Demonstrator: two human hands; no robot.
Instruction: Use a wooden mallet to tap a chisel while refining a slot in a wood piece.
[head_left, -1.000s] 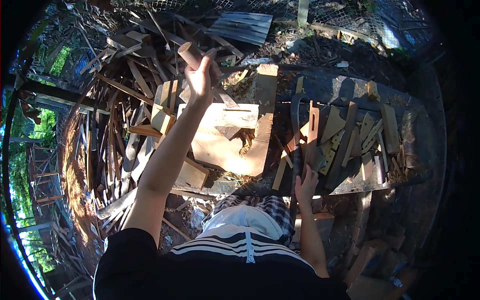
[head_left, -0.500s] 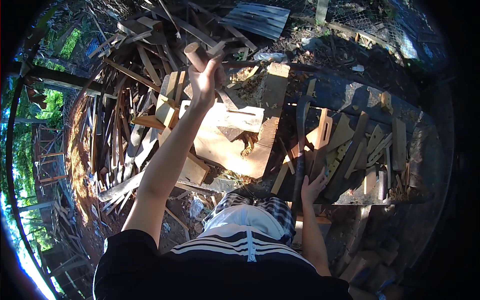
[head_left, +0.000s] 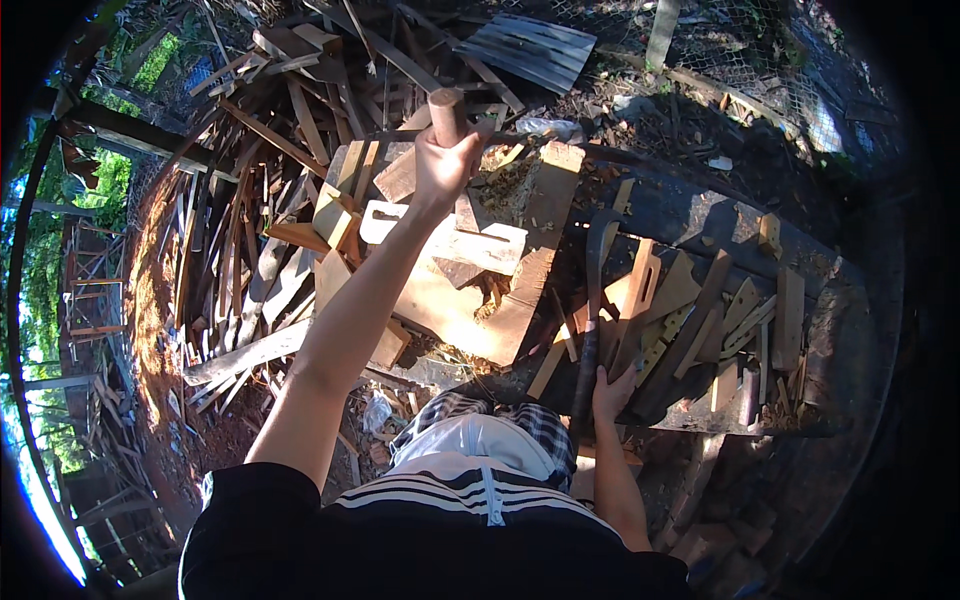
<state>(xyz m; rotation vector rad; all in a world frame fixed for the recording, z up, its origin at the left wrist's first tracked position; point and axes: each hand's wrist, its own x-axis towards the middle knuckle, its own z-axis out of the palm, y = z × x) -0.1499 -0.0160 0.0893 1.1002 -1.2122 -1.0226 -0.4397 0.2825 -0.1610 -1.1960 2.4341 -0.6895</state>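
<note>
In my left hand (head_left: 445, 165), raised over the work board, is a thick round wooden handle (head_left: 447, 112), fingers wrapped round it; its far end is hard to make out. Below that hand, a pale slotted piece (head_left: 490, 248) lies across a large, sunlit wooden board (head_left: 520, 320) with shavings on it. My right hand (head_left: 612, 395) is closed round the shadowed near end of a long reddish slotted board (head_left: 637, 280), right of the work board. Just left of those fingers runs a long, dark, curved strip or bar (head_left: 592, 310).
A dark bench top (head_left: 820, 290) carries several offcuts (head_left: 788, 315) at right. A tangled scrap-wood pile (head_left: 280, 140) fills the left and far left. Behind are a corrugated sheet (head_left: 525, 52), a wire-mesh fence (head_left: 770, 50) and a post (head_left: 662, 35). Plastic litter (head_left: 378, 410) lies below the bench's near edge.
My left hand has shifted a little right, and the round handle has turned more upright. My right hand stays at the reddish board's near end. The whole view has shifted slightly.
</note>
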